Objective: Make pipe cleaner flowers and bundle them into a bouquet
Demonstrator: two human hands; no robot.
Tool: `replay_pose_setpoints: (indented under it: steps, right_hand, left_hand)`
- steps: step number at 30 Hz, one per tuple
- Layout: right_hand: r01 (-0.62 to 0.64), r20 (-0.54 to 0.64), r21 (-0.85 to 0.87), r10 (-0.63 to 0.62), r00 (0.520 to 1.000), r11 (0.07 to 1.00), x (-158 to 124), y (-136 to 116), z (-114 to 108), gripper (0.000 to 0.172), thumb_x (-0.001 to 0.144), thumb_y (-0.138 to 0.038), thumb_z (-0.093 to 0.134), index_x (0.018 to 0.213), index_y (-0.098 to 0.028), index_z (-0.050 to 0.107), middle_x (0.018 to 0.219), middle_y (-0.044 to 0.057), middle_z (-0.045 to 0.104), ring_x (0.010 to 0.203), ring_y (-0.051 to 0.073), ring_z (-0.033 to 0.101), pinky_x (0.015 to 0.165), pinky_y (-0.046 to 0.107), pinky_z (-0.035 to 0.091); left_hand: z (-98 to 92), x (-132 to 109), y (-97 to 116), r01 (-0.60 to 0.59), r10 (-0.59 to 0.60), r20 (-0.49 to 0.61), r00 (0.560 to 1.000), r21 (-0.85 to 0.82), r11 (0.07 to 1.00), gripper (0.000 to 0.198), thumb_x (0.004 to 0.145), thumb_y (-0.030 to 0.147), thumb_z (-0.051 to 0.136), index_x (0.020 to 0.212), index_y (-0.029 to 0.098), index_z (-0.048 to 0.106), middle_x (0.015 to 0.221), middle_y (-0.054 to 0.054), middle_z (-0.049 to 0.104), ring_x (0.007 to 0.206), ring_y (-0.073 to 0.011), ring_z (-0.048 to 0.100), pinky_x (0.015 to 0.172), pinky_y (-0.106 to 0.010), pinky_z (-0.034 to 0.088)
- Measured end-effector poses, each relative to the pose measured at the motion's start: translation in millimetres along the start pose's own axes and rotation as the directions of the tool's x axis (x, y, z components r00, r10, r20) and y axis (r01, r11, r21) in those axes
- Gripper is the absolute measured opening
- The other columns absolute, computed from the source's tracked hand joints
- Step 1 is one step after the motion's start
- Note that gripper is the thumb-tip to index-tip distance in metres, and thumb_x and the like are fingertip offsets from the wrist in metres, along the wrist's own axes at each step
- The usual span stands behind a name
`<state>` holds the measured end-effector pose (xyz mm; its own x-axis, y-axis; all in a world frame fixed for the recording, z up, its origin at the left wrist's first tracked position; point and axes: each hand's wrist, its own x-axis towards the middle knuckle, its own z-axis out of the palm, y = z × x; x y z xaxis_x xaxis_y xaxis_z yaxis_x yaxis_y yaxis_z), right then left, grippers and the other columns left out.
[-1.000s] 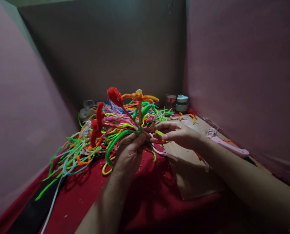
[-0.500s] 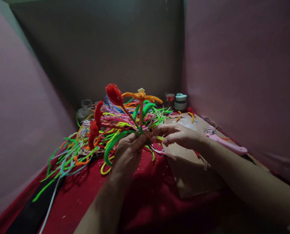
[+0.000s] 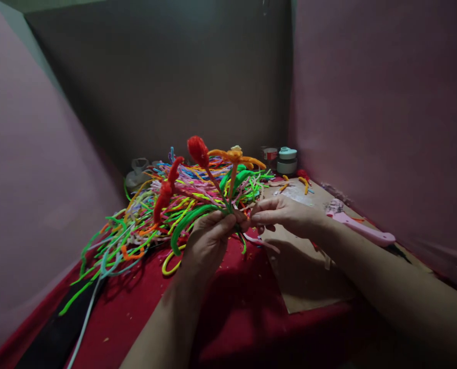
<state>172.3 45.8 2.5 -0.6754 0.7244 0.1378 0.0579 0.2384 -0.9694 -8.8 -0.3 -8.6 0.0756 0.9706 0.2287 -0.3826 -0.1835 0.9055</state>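
Note:
A bunch of fuzzy-stem flowers stands upright in my left hand point(image 3: 213, 238), whose thumb and fingers pinch the green stems. It has a red bud point(image 3: 198, 151), an orange flower point(image 3: 234, 156) with a pale centre, a red curled flower point(image 3: 165, 195) leaning left and green looped leaves point(image 3: 186, 220). Just right of the stems, my right hand point(image 3: 282, 215) has its thumb and fingertips pressed together near my left fingertips. What my right fingertips hold is too small to make out.
Many coloured fuzzy stems point(image 3: 136, 220) lie heaped behind and left. On the right are a brown board point(image 3: 301, 287), a pink-handled tool point(image 3: 367, 230) and orange scraps. A teal-lidded jar point(image 3: 287, 160) stands at the back, on the red cloth point(image 3: 136, 318).
The flowers and my left hand appear shifted slightly right. My right fingers have closed together, and the yellow-green piece beside them no longer shows.

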Motion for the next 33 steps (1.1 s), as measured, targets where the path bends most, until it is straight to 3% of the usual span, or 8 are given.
replay_pose_setpoints:
  steps: [5,10,19,25,33]
  right_hand:
    - [0.075,-0.175,-0.031,-0.08,0.981,0.997,-5,-10,-4,0.017,0.075,-0.033,0.064,0.069,-0.017,0.066,0.066,0.0,0.059,0.06,0.01,0.05,0.056,0.023,0.039]
    - [0.247,-0.189,-0.023,-0.247,0.95,0.969,-5,-11,4,0.015,0.077,-0.032,0.062,0.074,-0.018,0.067,0.076,0.002,0.063,0.073,0.014,0.055,0.066,0.027,0.044]
    - [0.209,-0.191,-0.091,-0.223,0.956,0.974,-1,-5,15,0.019,0.076,-0.033,0.062,0.068,-0.016,0.064,0.067,0.001,0.059,0.065,0.012,0.052,0.061,0.026,0.041]
    - [0.15,-0.321,-0.209,-0.213,0.923,0.966,-2,-5,24,0.017,0.075,-0.028,0.062,0.062,-0.017,0.06,0.06,-0.001,0.053,0.058,0.011,0.047,0.053,0.024,0.038]
    - [0.135,-0.379,-0.011,-0.129,0.916,0.991,-2,-1,29,0.016,0.069,-0.031,0.07,0.07,-0.016,0.067,0.07,0.002,0.063,0.065,0.013,0.054,0.061,0.026,0.044]
  left_hand:
    - [1.8,-3,7,0.037,-0.026,-0.081,0.996,0.128,0.991,0.016,0.071,0.025,0.069,0.078,0.011,0.071,0.072,-0.007,0.07,0.066,-0.0163,0.064,0.065,-0.027,0.052]
    - [6.4,-5,7,0.128,-0.125,-0.029,0.992,0.235,0.964,0.017,0.073,0.028,0.066,0.071,0.011,0.066,0.063,-0.005,0.067,0.054,-0.014,0.061,0.055,-0.026,0.05]
    - [13.3,-3,1,0.142,-0.162,0.038,0.986,0.312,0.939,0.023,0.069,0.032,0.068,0.057,0.013,0.063,0.051,-0.002,0.06,0.045,-0.0117,0.055,0.047,-0.023,0.044]
    - [16.0,-5,1,0.137,-0.156,0.028,0.987,0.343,0.929,0.024,0.069,0.032,0.067,0.054,0.014,0.062,0.048,-0.001,0.059,0.043,-0.0107,0.052,0.046,-0.022,0.042]
    - [20.6,-11,7,0.055,-0.079,0.044,0.996,0.398,0.916,0.022,0.074,0.025,0.063,0.055,0.015,0.063,0.049,-0.001,0.059,0.047,-0.0107,0.051,0.049,-0.022,0.04]
